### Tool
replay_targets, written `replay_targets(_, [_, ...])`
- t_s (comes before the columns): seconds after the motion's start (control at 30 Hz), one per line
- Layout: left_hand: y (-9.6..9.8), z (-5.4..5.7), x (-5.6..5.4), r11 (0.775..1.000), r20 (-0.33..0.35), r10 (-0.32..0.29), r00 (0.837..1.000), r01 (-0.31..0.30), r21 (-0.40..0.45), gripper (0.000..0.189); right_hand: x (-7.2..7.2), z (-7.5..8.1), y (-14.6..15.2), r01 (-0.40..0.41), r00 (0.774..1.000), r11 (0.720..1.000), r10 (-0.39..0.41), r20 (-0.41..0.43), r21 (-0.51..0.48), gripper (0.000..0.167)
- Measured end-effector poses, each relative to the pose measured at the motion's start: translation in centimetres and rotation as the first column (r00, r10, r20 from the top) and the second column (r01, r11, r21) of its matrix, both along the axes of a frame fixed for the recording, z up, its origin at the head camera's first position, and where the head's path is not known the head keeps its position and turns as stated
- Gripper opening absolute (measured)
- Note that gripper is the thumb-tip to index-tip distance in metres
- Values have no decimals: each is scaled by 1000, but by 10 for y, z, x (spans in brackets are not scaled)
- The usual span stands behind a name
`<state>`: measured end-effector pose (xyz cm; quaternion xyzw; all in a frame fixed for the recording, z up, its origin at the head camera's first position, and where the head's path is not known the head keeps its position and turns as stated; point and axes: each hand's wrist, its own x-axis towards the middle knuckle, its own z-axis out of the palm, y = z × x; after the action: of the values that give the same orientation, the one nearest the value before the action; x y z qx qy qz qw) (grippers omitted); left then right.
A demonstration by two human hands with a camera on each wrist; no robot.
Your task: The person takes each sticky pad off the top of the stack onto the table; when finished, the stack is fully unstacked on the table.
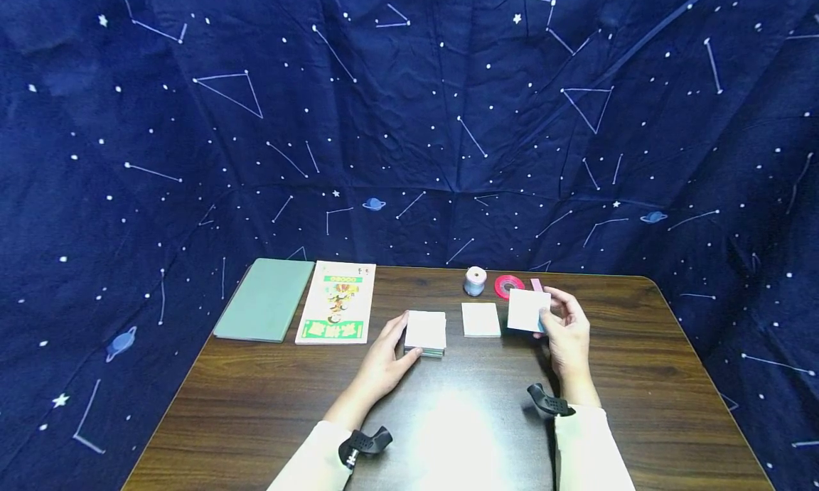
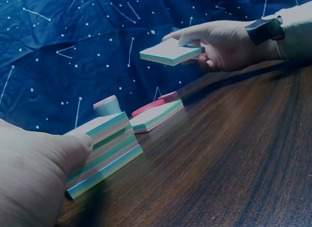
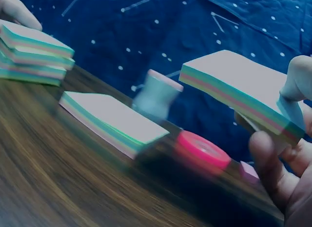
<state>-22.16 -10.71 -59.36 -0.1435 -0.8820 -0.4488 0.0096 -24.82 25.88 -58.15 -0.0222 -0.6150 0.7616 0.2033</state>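
A square note pad [image 1: 527, 310] with coloured layers along its edges is pinched in my right hand [image 1: 569, 331], raised off the table. The thumb presses on its white top while fingers support it from below. My left hand [image 1: 384, 363] holds a stack of similar note pads [image 1: 426, 329] from its left side, thumb at the near edge. In the left wrist view, that thumb lies against the stack's striped side [image 2: 112, 149]. Between the hands, another note pad [image 1: 481, 320] lies flat on the table.
Behind the pads stand a pale blue spool [image 1: 475, 281] and a red ring-shaped roll [image 1: 509, 286], with a small pink block [image 1: 536, 285] beside them. To the left lie a green book [image 1: 265, 299] and a white booklet [image 1: 335, 303]. A starry blue cloth [image 1: 409, 157] hangs behind the wooden table [image 1: 640, 377].
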Motion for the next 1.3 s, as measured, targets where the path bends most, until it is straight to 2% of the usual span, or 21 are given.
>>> replay_targets(0.1, [0, 0, 0, 1000, -2, -1, 1000, 1, 0, 81, 1, 2, 7, 40, 999, 999, -41, 22, 33, 41])
replay_targets(0.27, [0, 0, 0, 1000, -4, -2, 1000, 2, -3, 81, 0, 3, 15, 102, 994, 994, -103, 35, 28, 44])
replay_targets(0.4, [0, 0, 0, 1000, 1, 1, 1000, -1, -5, 81, -1, 2, 18, 118, 992, 992, -120, 49, 34, 47])
replay_targets(0.5, [0, -1, 0, 1000, 4, 3, 1000, -3, 0, 81, -2, -2, 20, 134, 987, 988, -140, 73, 83, 47])
replay_targets(0.7, [0, -2, 0, 1000, -1, -2, 1000, 2, 6, 81, -5, -9, 23, 116, 979, 978, -142, 145, 174, 47])
replay_targets(0.83, [0, -2, 0, 1000, -2, -3, 1000, 3, 5, 81, -6, -11, 22, 61, 969, 967, -116, 217, 247, 47])
replay_targets(0.97, [0, -3, 0, 1000, 1, -3, 1000, 3, 7, 80, -7, -12, 21, 13, 963, 937, -106, 249, 348, 45])
replay_targets(1.13, [0, -3, -2, 1000, 5, 0, 1000, 0, 14, 80, -8, -14, 20, 46, 969, 896, -148, 199, 441, 43])
replay_targets(1.17, [0, -3, -2, 1000, 6, 1, 1000, -1, 14, 80, -8, -14, 19, 54, 969, 883, -159, 188, 467, 42])
replay_targets(1.3, [0, -3, -2, 1000, 2, -2, 1000, 2, 11, 80, -8, -15, 18, 97, 959, 790, -237, 156, 606, 40])
